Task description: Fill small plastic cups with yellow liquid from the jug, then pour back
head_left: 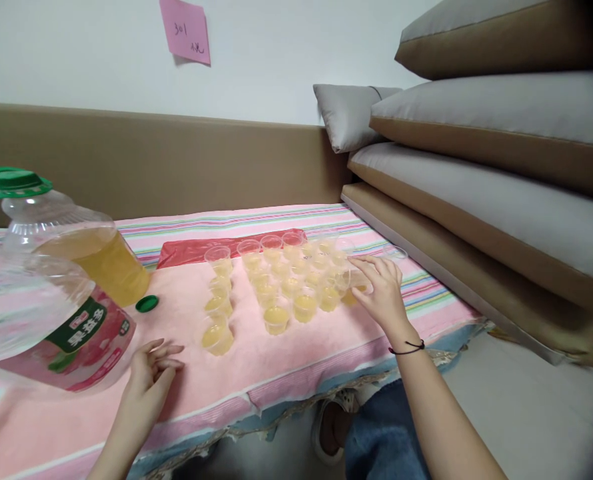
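Half closed, the right hand point(384, 293) holds a clear plastic cup point(359, 279).

The person is wearing a thin, dark cord bracelet point(409, 349) with small projecting ends on the right wrist, faded blue denim point(384, 433) on the leg and a pale, perforated clog point(346, 400).

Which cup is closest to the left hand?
The front cup in the single row on the left. It stands just past the left hand's fingertips; every other cup is farther away.
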Tool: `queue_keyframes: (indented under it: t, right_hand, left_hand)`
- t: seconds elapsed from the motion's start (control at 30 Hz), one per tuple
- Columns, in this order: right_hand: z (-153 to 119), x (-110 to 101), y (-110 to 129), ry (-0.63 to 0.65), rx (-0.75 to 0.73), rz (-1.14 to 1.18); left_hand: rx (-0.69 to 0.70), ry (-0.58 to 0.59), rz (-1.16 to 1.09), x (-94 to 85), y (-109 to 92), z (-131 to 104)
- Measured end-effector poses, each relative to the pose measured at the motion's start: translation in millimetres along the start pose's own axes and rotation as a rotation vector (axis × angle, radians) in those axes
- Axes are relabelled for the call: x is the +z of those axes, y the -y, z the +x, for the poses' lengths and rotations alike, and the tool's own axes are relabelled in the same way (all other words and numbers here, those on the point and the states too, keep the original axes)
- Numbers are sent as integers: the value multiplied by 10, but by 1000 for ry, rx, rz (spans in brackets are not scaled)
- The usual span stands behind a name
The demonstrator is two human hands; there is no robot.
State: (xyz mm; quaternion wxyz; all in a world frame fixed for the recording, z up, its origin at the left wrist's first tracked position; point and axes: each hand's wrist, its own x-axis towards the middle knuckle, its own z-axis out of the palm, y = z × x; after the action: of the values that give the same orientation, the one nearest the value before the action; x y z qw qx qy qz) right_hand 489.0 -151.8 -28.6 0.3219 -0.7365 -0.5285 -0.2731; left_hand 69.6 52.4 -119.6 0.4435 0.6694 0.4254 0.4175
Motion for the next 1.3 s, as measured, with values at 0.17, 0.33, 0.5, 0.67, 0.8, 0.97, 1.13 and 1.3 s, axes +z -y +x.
queue_keyframes:
  t: [0.17, 0.33, 0.5, 0.67, 0.8, 0.97, 1.13, 1.3]
  right_hand:
    - [26, -8, 69, 21, -44, -35]
    - [45, 2, 109, 50, -79, -67]
    - [68, 26, 149, 51, -132, -91]
    - [87, 34, 175, 53, -154, -95]
    - [80, 29, 143, 60, -151, -93]
    - [57, 16, 80, 69, -134, -82]
    - [38, 15, 28, 57, -123, -91]
    - [25, 10, -8, 51, -121, -110]
  left_hand:
    - [-1, -18, 6, 25, -78, -14]
    - [-9, -22, -8, 40, -104, -20]
    - [-23, -19, -23, 42, -75, -17]
    - [-26, -17, -29, 42, -71, -21]
    - [-25, -12, -38, 46, -75, -25]
    - [-16, -9, -38, 54, -86, -34]
    - [-25, -21, -44, 53, -82, -29]
    - [-14, -17, -48, 50, -64, -24]
